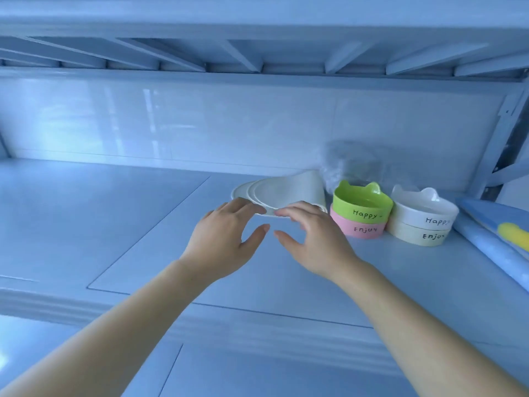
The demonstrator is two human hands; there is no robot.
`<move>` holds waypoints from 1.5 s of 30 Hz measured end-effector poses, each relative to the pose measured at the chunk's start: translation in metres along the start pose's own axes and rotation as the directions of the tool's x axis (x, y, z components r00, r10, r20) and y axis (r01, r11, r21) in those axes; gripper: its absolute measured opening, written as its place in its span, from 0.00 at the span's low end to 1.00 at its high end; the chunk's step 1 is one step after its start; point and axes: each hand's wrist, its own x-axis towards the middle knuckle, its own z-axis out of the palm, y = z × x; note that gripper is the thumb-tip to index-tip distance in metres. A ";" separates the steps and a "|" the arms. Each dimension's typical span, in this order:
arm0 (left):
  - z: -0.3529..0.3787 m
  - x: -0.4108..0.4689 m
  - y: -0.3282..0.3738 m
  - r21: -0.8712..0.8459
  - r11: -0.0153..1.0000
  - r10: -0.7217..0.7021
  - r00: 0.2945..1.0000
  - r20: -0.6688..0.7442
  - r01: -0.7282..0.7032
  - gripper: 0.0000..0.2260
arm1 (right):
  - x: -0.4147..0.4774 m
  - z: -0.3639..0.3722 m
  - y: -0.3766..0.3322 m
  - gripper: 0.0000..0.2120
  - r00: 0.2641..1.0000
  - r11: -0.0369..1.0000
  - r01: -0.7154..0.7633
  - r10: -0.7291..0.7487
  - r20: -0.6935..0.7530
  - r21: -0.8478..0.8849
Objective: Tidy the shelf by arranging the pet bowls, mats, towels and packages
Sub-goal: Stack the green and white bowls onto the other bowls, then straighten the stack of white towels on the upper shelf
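Bare forearms come up from the bottom edge and end in the left hand and the right hand, side by side over the shelf board. Both hands are spread, fingers nearly straight and thumbs held wide, and neither has hold of anything. Their fingertips lie at the lower rim of the nested white bowls; whether they touch it I cannot tell. That nest lies tipped on its side near the back wall, mouths towards the camera, just left of the green bowl stacked on the pink bowl. Further right stand a white bowl on a cream bowl, a clear package behind, and a blue roll at the edge. The nest looks rigid, smooth and fairly light, probably plastic or ceramic, so it may slide apart or roll. Cupping it from both sides, one palm at the rims and one at the base, seems safest.
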 end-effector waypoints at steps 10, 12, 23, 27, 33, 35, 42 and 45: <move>-0.103 -0.074 -0.080 0.013 0.999 -0.045 0.997 -0.062 0.046 0.14 | 0.011 0.055 -0.135 0.14 0.996 0.985 0.084 -0.080 -0.033 0.149; -0.125 -0.085 -0.095 0.025 0.999 -0.045 0.995 -0.085 0.047 0.14 | 0.017 0.064 -0.163 0.14 0.993 0.980 0.112 -0.106 -0.046 0.167; -0.227 -0.112 -0.146 0.108 0.994 -0.005 0.979 -0.206 0.027 0.16 | 0.054 0.080 -0.279 0.13 0.955 0.948 0.261 -0.226 -0.192 0.181; -0.250 -0.114 -0.155 0.114 0.993 0.037 0.969 -0.243 -0.010 0.15 | 0.060 0.079 -0.303 0.13 0.934 0.940 0.304 -0.262 -0.243 0.157; -0.271 -0.115 -0.161 0.124 0.992 0.071 0.959 -0.275 -0.038 0.17 | 0.068 0.073 -0.328 0.13 0.917 0.931 0.335 -0.289 -0.274 0.142; -0.278 -0.115 -0.163 0.132 0.990 0.079 0.955 -0.285 -0.043 0.16 | 0.070 0.070 -0.334 0.12 0.911 0.930 0.345 -0.299 -0.284 0.125; -0.302 -0.103 -0.173 0.170 0.983 0.124 0.935 -0.331 -0.070 0.16 | 0.084 0.051 -0.352 0.12 0.898 0.928 0.362 -0.323 -0.300 0.085; -0.312 -0.094 -0.177 0.181 0.981 0.137 0.920 -0.367 -0.074 0.16 | 0.096 0.046 -0.361 0.12 0.892 0.921 0.379 -0.340 -0.297 0.084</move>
